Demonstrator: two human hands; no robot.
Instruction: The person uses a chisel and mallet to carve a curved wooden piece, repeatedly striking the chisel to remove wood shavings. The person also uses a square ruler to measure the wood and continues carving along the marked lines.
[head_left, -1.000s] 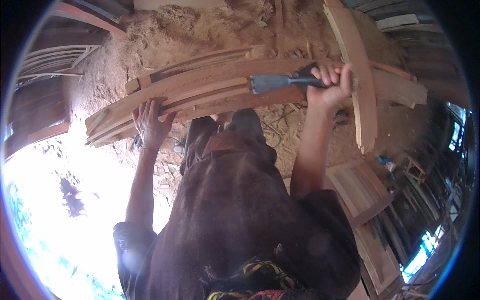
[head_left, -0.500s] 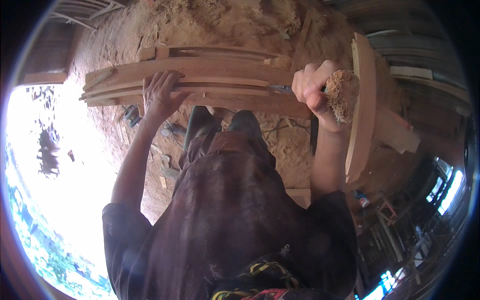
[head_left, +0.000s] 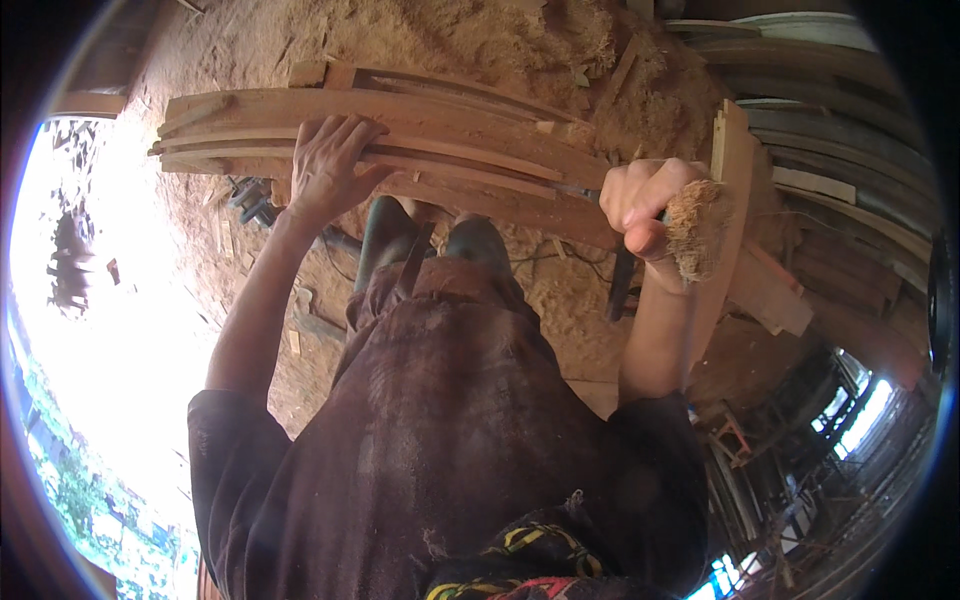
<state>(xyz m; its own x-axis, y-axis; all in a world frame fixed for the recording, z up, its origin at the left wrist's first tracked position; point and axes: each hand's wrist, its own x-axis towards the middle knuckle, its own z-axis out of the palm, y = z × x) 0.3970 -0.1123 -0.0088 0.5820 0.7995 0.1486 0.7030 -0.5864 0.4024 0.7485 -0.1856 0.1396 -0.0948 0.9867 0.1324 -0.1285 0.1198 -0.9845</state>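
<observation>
A long wooden workpiece [head_left: 250, 108] made of boards and narrow strips lies crosswise ahead of me. My left hand [head_left: 330, 172] rests on its strips left of the middle, fingers stretched over the wood and thumb apart. Near the right end, my right hand [head_left: 645, 205] is closed round a chisel [head_left: 697, 230]. The chisel's wooden handle end is frayed into fibres. Its dark metal blade points left from my fist to the strips; the fist hides most of the handle, and I cannot tell whether the tip touches wood.
My booted feet [head_left: 390, 240] are just on the near side of the workpiece. An upright plank [head_left: 735, 170] stands beyond my right hand. A dark power tool [head_left: 252, 202] lies at the left, with a cable on the sawdust-covered ground. Stacked boards [head_left: 820, 190] line the right side.
The whole view has tilted slightly, so the workpiece now slopes down to the right. My left hand still rests on the strips, and my right hand keeps its grip on the chisel.
</observation>
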